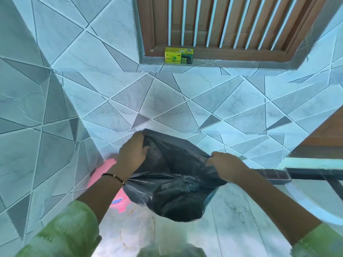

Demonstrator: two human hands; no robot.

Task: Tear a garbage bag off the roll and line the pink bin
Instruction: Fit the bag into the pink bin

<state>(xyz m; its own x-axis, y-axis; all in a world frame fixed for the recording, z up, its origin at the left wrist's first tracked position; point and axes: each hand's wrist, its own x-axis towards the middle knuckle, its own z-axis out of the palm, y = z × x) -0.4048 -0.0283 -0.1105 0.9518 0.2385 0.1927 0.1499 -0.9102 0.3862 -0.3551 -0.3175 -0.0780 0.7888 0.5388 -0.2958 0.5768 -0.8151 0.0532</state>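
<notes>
A black garbage bag [172,179] hangs puffed out between both hands, low in the middle of the view. My left hand [132,152] grips its upper left edge. My right hand [225,166] pinches the right edge, and the two hold the bag's mouth apart. The pink bin [107,169] stands on the floor in the tiled corner, mostly hidden behind my left forearm and the bag. A yellow-green garbage bag box [178,56] sits on the window ledge above; no roll is visible.
Tiled walls meet in a corner at the left. A brown wooden window [232,25] with slats is above the ledge. A dark rail [306,176] and a white curved object [315,206] lie at the right. The floor is pale marble.
</notes>
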